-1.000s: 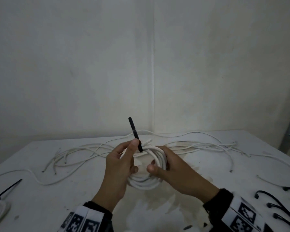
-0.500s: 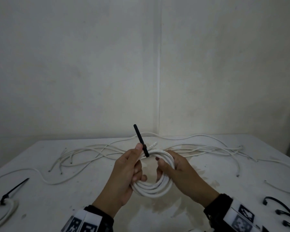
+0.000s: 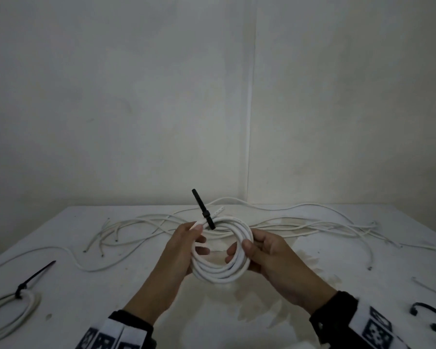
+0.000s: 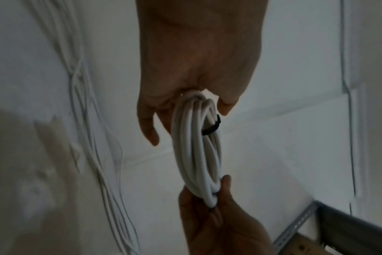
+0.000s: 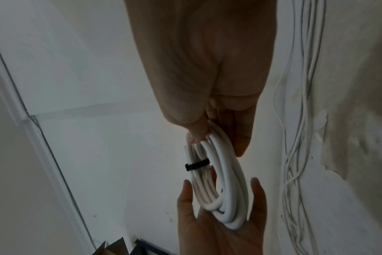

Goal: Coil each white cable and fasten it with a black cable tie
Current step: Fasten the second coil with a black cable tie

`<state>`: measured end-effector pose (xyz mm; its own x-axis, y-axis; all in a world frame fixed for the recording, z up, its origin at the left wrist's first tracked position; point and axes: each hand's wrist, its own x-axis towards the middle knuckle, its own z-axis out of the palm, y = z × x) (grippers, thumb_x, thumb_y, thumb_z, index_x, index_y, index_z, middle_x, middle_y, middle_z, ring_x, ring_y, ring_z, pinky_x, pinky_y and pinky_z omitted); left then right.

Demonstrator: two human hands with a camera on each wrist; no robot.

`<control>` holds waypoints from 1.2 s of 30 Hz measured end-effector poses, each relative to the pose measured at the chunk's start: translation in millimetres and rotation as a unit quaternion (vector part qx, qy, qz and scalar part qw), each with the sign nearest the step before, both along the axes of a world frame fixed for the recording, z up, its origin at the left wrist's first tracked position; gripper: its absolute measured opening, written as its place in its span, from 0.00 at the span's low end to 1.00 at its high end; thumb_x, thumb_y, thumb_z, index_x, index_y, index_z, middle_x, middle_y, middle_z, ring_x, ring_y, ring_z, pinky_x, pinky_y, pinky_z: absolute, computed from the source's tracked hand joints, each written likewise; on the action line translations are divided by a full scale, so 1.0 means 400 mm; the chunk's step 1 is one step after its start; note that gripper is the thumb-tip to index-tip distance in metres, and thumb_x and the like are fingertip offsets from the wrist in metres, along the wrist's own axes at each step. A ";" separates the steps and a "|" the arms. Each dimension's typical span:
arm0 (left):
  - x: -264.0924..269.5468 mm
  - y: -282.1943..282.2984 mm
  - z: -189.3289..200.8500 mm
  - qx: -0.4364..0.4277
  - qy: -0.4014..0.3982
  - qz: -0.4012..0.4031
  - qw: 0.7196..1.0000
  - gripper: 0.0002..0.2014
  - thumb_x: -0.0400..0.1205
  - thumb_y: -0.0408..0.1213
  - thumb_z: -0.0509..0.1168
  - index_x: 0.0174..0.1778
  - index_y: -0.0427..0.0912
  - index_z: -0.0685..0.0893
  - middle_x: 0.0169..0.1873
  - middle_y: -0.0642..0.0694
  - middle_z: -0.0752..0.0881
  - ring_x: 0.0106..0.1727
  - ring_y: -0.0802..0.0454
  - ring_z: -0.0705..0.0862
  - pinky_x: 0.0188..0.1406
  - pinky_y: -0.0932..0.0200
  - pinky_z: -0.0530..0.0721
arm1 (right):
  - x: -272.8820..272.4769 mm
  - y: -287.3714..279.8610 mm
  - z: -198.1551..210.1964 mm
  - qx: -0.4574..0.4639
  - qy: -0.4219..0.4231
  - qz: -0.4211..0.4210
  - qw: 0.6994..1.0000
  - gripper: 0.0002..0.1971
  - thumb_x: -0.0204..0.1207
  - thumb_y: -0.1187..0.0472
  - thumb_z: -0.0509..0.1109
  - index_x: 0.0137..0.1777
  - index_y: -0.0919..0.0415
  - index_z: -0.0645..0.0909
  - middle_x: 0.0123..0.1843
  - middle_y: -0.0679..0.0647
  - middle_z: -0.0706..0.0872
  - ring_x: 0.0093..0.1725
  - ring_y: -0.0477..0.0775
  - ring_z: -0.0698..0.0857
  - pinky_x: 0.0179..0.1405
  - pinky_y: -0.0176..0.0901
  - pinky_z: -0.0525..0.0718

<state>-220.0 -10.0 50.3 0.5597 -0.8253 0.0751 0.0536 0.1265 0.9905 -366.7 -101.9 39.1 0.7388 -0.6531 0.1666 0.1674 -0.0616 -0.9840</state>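
Note:
I hold a white cable coil above the table with both hands. A black cable tie wraps its top, and the tie's tail sticks up and to the left. My left hand grips the coil's left side, fingers through the ring and thumb beside the tie. My right hand pinches the right side, thumb in front. In the left wrist view the tie circles the coil. The right wrist view shows the tie on the coil, which lies in the left palm.
Several loose white cables sprawl across the back of the white table. A coil bound by a black tie lies at the left edge. Spare black ties lie at the right edge. A metal shelf frame stands beside the table.
Both hands have slid apart to opposite sides of the coil, and its ring now shows wider. The left thumb sits beside the tie rather than on its tail.

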 end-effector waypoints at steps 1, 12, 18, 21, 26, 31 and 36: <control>0.010 0.010 -0.006 0.011 -0.052 0.007 0.999 0.06 0.83 0.40 0.59 0.47 0.50 0.81 0.37 0.47 0.83 0.37 0.56 0.84 0.37 0.61 0.83 | 0.005 0.001 -0.002 0.000 0.009 -0.008 1.000 0.09 0.80 0.66 0.59 0.50 0.67 0.81 0.41 0.56 0.88 0.42 0.50 0.89 0.45 0.37 0.86; 0.122 0.123 -0.077 0.035 -0.179 0.041 0.982 0.11 0.80 0.28 0.65 0.53 0.46 0.86 0.27 0.59 0.87 0.31 0.65 0.85 0.35 0.63 0.87 | 0.139 0.097 -0.029 -0.102 0.126 -0.026 0.986 0.26 0.81 0.54 0.59 0.78 0.46 0.57 0.78 0.40 0.63 0.76 0.36 0.61 0.79 0.39 0.57; 0.199 0.204 -0.092 0.076 -0.218 0.066 0.971 0.12 0.81 0.31 0.64 0.45 0.55 0.85 0.31 0.55 0.88 0.35 0.61 0.86 0.35 0.64 0.87 | 0.215 0.144 -0.049 -0.109 0.199 0.054 0.973 0.34 0.77 0.46 0.62 0.80 0.41 0.50 0.80 0.37 0.58 0.78 0.38 0.58 0.76 0.37 0.58; 0.268 0.242 -0.105 0.123 -0.228 0.094 0.961 0.09 0.80 0.32 0.65 0.52 0.49 0.84 0.41 0.42 0.88 0.41 0.50 0.86 0.41 0.56 0.88 | 0.250 0.157 -0.056 -0.118 0.240 0.094 0.959 0.39 0.69 0.35 0.60 0.79 0.35 0.46 0.80 0.36 0.56 0.79 0.38 0.56 0.73 0.37 0.59; 0.394 0.327 -0.133 0.200 -0.191 0.143 0.950 0.04 0.82 0.33 0.63 0.46 0.47 0.77 0.47 0.34 0.86 0.44 0.42 0.84 0.44 0.48 0.84 | 0.290 0.142 -0.081 -0.138 0.279 0.082 0.947 0.43 0.62 0.30 0.58 0.78 0.35 0.48 0.82 0.40 0.56 0.80 0.42 0.57 0.74 0.42 0.60; 0.492 0.396 -0.147 0.256 -0.223 0.187 0.922 0.04 0.82 0.32 0.62 0.50 0.44 0.78 0.38 0.45 0.83 0.39 0.53 0.81 0.36 0.63 0.78 | 0.304 0.114 -0.111 -0.144 0.336 0.073 0.928 0.36 0.72 0.36 0.59 0.79 0.43 0.54 0.82 0.45 0.58 0.80 0.46 0.59 0.73 0.43 0.60; 0.550 0.420 -0.157 0.299 -0.251 0.212 0.896 0.04 0.81 0.33 0.63 0.50 0.43 0.80 0.48 0.39 0.85 0.51 0.43 0.82 0.46 0.58 0.74 | 0.312 0.101 -0.130 -0.158 0.373 0.070 0.911 0.31 0.77 0.41 0.59 0.79 0.48 0.58 0.82 0.47 0.59 0.80 0.49 0.60 0.75 0.44 0.59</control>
<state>0.0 157.8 -12.4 0.8522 -0.5228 0.0210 -0.3453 -0.5318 0.7733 -241.8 -61.3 -13.0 0.7953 -0.5510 -0.2527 -0.5139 -0.3916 -0.7633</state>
